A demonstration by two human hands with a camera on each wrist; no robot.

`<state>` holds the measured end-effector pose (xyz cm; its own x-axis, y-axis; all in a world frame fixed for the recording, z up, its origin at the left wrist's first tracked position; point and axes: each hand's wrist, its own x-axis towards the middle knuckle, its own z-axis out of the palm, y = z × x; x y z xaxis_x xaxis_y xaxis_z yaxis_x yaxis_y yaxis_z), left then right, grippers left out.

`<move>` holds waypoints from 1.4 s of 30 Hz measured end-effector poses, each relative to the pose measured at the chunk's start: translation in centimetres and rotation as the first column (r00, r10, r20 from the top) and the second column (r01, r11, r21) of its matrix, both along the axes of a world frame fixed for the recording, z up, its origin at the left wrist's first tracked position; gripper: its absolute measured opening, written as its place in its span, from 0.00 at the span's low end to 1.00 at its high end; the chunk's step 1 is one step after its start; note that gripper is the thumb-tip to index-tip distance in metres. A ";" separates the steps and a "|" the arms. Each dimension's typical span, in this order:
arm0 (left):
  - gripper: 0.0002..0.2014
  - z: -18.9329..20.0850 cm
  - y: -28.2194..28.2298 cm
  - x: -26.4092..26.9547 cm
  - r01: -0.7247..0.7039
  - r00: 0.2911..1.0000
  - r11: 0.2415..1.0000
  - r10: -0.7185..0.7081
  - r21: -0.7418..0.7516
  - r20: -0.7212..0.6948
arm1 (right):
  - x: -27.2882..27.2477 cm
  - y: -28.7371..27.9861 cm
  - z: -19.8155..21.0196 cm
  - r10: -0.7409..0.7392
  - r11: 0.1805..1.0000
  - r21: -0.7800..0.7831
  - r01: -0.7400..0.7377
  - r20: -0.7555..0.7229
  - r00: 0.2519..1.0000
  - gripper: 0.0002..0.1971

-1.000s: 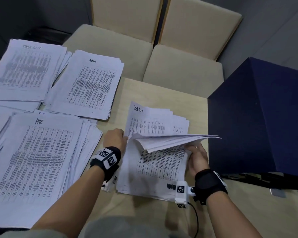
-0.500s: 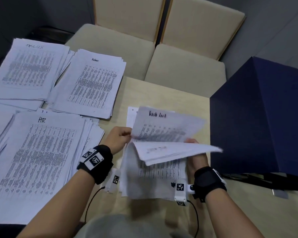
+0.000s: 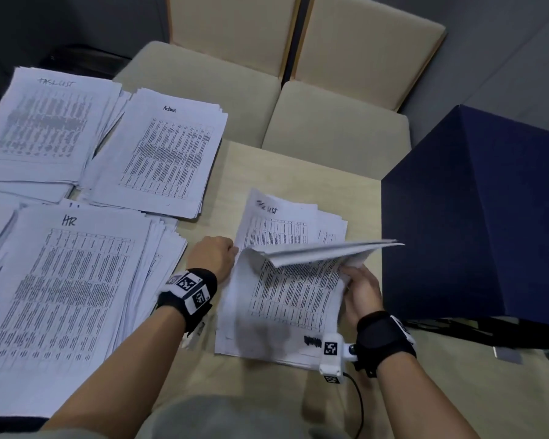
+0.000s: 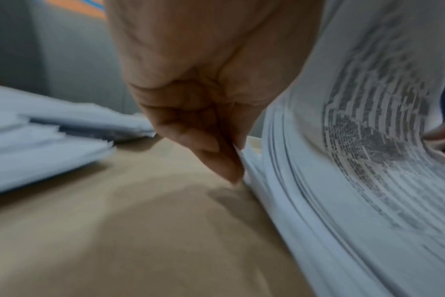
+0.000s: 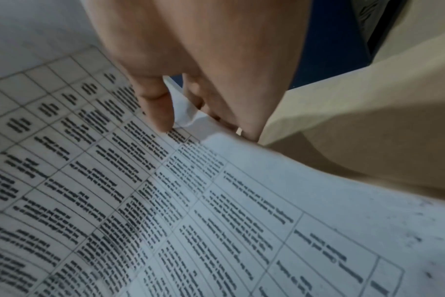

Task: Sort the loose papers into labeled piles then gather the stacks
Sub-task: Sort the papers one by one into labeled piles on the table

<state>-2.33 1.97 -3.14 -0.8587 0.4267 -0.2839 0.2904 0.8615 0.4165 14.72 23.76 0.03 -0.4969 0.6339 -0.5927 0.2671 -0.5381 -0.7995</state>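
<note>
A loose stack of printed papers (image 3: 286,299) lies in the middle of the table. Its upper sheets (image 3: 324,253) are lifted and bent over like a fan. My left hand (image 3: 216,255) has curled fingers (image 4: 216,156) pinching the stack's left edge (image 4: 280,180). At the right edge, my right hand (image 3: 358,286) pinches the raised sheets between thumb (image 5: 155,104) and fingers. A sheet headed "Task list" (image 3: 273,223) lies flat behind the fan. Sorted piles lie to the left: Task list (image 3: 42,122), Admin (image 3: 162,153), HR (image 3: 70,296).
A big dark blue box (image 3: 476,217) stands close to the right of the stack. Two beige chairs (image 3: 203,83) (image 3: 336,131) sit beyond the table's far edge. Bare tabletop (image 3: 298,172) shows between the Admin pile and the box.
The "Task list" sheet that my left hand held up half a second ago now lies flat behind the stack. My left hand has dropped back to the stack's left edge.
</note>
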 end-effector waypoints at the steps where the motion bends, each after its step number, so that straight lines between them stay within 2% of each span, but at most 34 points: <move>1: 0.16 0.1 -0.1 -0.1 0.036 0.999 0.999 -0.036 0.003 -0.031 | 0.1 0.0 -0.2 -0.005 1.000 0.005 0.005 0.019 1.000 0.10; 3: 0.18 0.1 -0.5 -0.1 0.063 0.997 0.993 -0.058 0.102 -0.045 | 0.1 0.1 -0.7 -0.018 1.000 0.027 0.016 0.058 0.998 0.08; 4: 0.19 0.2 -0.7 -0.2 0.052 0.999 0.978 -0.050 0.200 -0.015 | 0.1 0.3 -1.4 -0.014 1.000 0.025 0.013 0.053 0.998 0.10; 5: 0.20 0.3 -0.8 -0.1 0.020 0.999 0.948 -0.030 0.318 0.028 | 0.1 0.4 -1.7 -0.012 1.000 0.009 0.012 0.039 0.999 0.13; 8: 0.16 1.3 -1.2 0.4 -0.105 0.977 0.817 -0.020 0.568 0.210 | 0.0 0.4 -1.1 -0.026 0.998 -0.052 0.027 0.016 1.000 0.05; 11: 0.16 1.9 -1.3 0.6 -0.241 0.896 0.720 -0.093 0.651 0.434 | -0.1 0.5 -0.7 -0.020 1.000 -0.023 0.022 0.055 0.998 0.09; 14: 0.15 2.4 -1.1 0.8 -0.324 0.845 0.665 -0.116 0.673 0.522 | 0.1 0.3 -1.1 0.013 1.000 0.026 -0.014 0.036 0.999 0.12; 16: 0.15 2.4 -0.8 0.8 -0.328 0.848 0.686 -0.090 0.650 0.522 | 0.3 0.1 -1.2 0.028 0.999 0.045 -0.030 0.045 0.999 0.12; 20: 0.17 0.4 0.0 0.4 -0.383 0.885 0.811 0.184 0.443 0.428 | 0.4 0.5 -1.7 -0.026 0.995 0.099 0.020 0.059 0.998 0.12; 21: 0.18 0.3 0.1 0.3 -0.372 0.890 0.833 0.194 0.410 0.413 | 0.4 0.6 -1.5 -0.033 0.994 0.108 0.026 0.061 0.998 0.11; 22: 0.20 0.3 0.3 0.4 -0.324 0.896 0.855 0.139 0.406 0.422 | 0.5 0.7 -1.3 -0.042 0.994 0.107 0.035 0.058 0.997 0.11; 24: 0.26 1.3 0.7 1.0 -0.155 0.871 0.882 -0.090 0.445 0.482 | 0.7 1.1 -0.7 -0.047 0.995 0.090 0.044 0.033 0.998 0.13; 26: 0.29 2.2 0.8 1.5 -0.053 0.804 0.857 -0.268 0.513 0.531 | 0.5 1.5 0.2 -0.025 0.995 0.101 0.022 0.022 0.999 0.17; 28: 0.29 3.1 0.8 1.6 -0.080 0.767 0.812 -0.321 0.579 0.556 | -0.4 1.7 1.9 0.006 0.989 0.147 -0.006 0.001 1.000 0.15; 32: 0.22 6.3 1.2 1.4 -0.174 0.824 0.698 -0.283 0.694 0.492 | -2.7 1.4 6.3 0.061 0.952 0.306 -0.029 -0.096 0.993 0.12; 34: 0.25 8.2 0.9 1.2 -0.182 0.849 0.649 -0.276 0.739 0.451 | -3.4 1.6 8.3 0.033 0.934 0.356 0.019 -0.141 0.989 0.12; 38: 0.30 10.6 -0.1 1.7 0.058 0.883 0.683 -0.375 0.728 0.282 | -3.6 1.4 11.8 -0.004 0.919 0.378 0.111 -0.274 0.962 0.12; 40: 0.27 11.4 0.5 2.3 -0.018 0.915 0.632 -0.301 0.774 0.268 | -3.5 0.4 13.4 0.048 0.890 0.438 0.123 -0.360 0.932 0.12; 42: 0.25 12.4 1.7 3.0 -0.141 0.944 0.522 -0.185 0.841 0.273 | -3.3 -0.6 14.7 0.094 0.859 0.489 0.155 -0.446 0.890 0.12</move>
<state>0.64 3.68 9.26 -0.7860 0.6182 -0.0075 0.0289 0.0490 0.9984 11.45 23.16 14.71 -0.5984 0.7965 0.0870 -0.1884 -0.0343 -0.9815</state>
